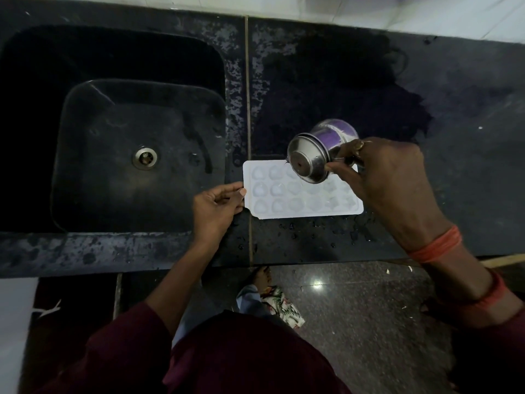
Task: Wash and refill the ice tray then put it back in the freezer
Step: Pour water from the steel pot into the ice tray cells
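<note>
Black stone makes up the counter (426,81), and it is shiny and wet in patches, with grey blotchy marks around the sink (113,180). The sink is black too, a deep box shape with round corners and a small round metal drain (145,158) in its floor. White wall tiles (426,12) run behind the sink and counter. A thin pale strip (248,95) runs from back to front just right of the sink. The ice tray (284,207) lies flat on the counter right beside the sink, with its near end just over that strip. It is white plastic, a long shape with round corners and three rows of little round pockets. Small drops of water sit on the counter in front of it. The left hand (216,206) is between the sink and the tray, and its curled fingers and thumb pinch the tray's end. The right hand (383,174) is farther from the sink and grips a shiny steel cup (306,163) in curled fingers. The cup hangs tipped on its side over the tray, round bottom turned toward the sink. An orange band (437,245) wraps that wrist. Below the counter edge is a dark speckled floor (369,322), smooth enough to shine, and a dark red sleeve (127,336).
</note>
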The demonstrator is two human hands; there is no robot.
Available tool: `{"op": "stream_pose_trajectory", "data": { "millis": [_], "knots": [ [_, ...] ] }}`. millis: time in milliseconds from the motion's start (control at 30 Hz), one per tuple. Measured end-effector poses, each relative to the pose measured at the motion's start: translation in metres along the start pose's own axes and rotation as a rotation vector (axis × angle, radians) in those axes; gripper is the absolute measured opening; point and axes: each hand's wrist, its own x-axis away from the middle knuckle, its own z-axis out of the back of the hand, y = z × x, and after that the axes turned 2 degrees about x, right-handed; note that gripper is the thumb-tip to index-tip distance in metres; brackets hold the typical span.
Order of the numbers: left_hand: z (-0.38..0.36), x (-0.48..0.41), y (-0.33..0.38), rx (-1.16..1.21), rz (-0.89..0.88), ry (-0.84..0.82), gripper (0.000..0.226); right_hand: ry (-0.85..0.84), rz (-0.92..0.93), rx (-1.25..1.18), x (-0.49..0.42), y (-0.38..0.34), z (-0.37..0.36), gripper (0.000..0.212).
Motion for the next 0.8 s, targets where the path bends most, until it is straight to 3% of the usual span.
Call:
{"op": "stream_pose_trajectory", "data": {
  "millis": [800],
  "knots": [
    [0.000,0.001,0.000,-0.029,-0.021,0.004,0.019,-0.056,-0.001,-0.035,0.015,-0.004,0.000,0.023]
  ]
}}
